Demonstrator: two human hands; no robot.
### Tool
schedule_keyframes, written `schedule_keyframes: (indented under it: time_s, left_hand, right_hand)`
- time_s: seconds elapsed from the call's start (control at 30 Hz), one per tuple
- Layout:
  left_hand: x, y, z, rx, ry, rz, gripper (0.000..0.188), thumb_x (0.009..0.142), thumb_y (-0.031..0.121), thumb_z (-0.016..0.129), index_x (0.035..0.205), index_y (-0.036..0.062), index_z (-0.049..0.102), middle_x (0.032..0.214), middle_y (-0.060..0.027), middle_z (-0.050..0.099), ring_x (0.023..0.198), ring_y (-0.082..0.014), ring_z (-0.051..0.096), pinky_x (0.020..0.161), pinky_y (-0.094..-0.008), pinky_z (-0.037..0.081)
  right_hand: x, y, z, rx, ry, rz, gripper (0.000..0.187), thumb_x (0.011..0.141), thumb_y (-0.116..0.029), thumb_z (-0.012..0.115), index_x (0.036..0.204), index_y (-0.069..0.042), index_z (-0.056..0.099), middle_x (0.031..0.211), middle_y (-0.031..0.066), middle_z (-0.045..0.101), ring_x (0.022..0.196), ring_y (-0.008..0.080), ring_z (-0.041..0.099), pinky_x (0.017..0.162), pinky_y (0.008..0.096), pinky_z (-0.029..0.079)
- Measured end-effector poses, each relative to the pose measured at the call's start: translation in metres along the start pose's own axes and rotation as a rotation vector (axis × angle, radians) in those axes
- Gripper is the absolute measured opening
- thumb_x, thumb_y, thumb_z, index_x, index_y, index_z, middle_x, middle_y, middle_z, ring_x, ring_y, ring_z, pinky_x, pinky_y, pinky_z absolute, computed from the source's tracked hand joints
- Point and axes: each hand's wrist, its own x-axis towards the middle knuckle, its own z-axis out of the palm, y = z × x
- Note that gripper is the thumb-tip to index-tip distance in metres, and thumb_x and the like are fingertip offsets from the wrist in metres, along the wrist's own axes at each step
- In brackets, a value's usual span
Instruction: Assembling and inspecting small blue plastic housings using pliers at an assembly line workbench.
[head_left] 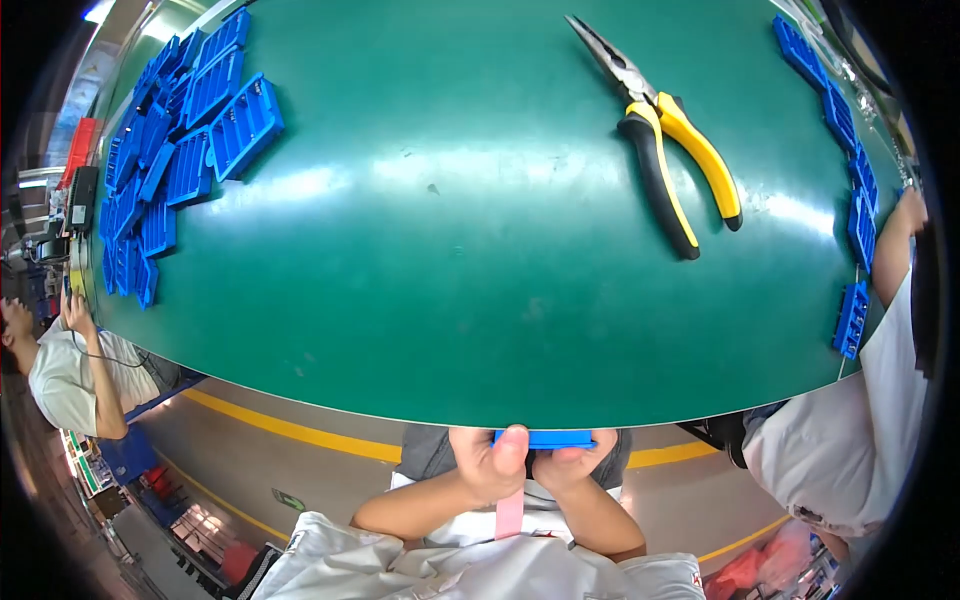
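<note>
Close to my body, at the near edge of the table, both hands hold one blue plastic part (558, 438) between them. My left hand (488, 464) grips its left end, with the thumb laid over it. My right hand (577, 464) is closed on the right end. Only a narrow blue strip shows; the rest is hidden by the fingers. Farther off on the green table (450, 300) lies a pair of needle-nose pliers (652, 110) with yellow and black handles, its jaws pointing away from me. Neither hand touches it.
A heap of blue slotted plastic parts (212, 90) covers the far left of the table. More blue parts (862, 225) run in a line along the right edge. One person (90, 375) sits at the left, another (830, 430) works close on the right.
</note>
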Motion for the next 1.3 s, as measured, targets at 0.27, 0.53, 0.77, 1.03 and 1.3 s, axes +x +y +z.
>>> schedule_keyframes:
  time_s: [0.27,0.53,0.77,1.03,1.3]
  left_hand:
    - [-0.01,-0.017,-0.024,-0.137,-0.162,-0.009,0.044,0.093,0.039,0.061,0.109,-0.0013,0.061,0.11,-0.0107,0.062,0.1,-0.0203,0.058,0.087,-0.0354,0.045]
    - [-0.014,0.007,-0.036,-0.072,-0.36,-0.252,0.036,0.095,0.02,0.057,0.123,-0.0025,0.053,0.113,-0.0121,0.062,0.102,-0.0209,0.059,0.089,-0.0332,0.045]
    - [-0.007,0.008,-0.031,0.013,-0.417,-0.108,0.04,0.095,0.026,0.056,0.123,-0.0024,0.054,0.11,-0.0132,0.064,0.095,-0.0207,0.062,0.084,-0.0327,0.047]
    - [-0.015,0.0,-0.025,-0.197,-0.298,-0.156,0.063,0.091,0.052,0.058,0.122,-0.0022,0.054,0.107,-0.0091,0.065,0.094,-0.0155,0.061,0.081,-0.0299,0.047]
    - [-0.009,-0.004,-0.028,-0.17,-0.345,-0.162,0.053,0.093,0.048,0.058,0.111,-0.0026,0.06,0.096,-0.0066,0.065,0.085,-0.0132,0.06,0.074,-0.0284,0.048]
  right_hand:
    - [0.022,-0.01,-0.024,-0.029,-0.313,0.006,0.059,0.082,-0.054,0.069,0.103,0.001,0.066,0.102,0.0111,0.066,0.09,0.0217,0.063,0.081,0.0337,0.048]
    - [0.015,-0.034,-0.015,0.102,-0.272,0.28,0.031,0.079,-0.014,0.069,0.103,0.004,0.064,0.089,0.0096,0.066,0.075,0.0172,0.061,0.069,0.0294,0.046]
    - [0.015,-0.036,-0.014,0.009,-0.251,0.273,0.025,0.078,-0.019,0.07,0.09,0.003,0.067,0.082,0.0111,0.068,0.071,0.0175,0.063,0.065,0.0297,0.049]
    - [0.016,-0.043,-0.006,-0.023,-0.192,0.15,0.025,0.081,-0.02,0.07,0.088,0.003,0.067,0.077,0.01,0.067,0.066,0.0156,0.062,0.06,0.0272,0.048]
    - [0.017,-0.041,-0.001,-0.078,-0.133,0.171,0.044,0.083,-0.042,0.068,0.08,0.002,0.061,0.068,0.0023,0.058,0.061,0.0099,0.052,0.054,0.0267,0.039]
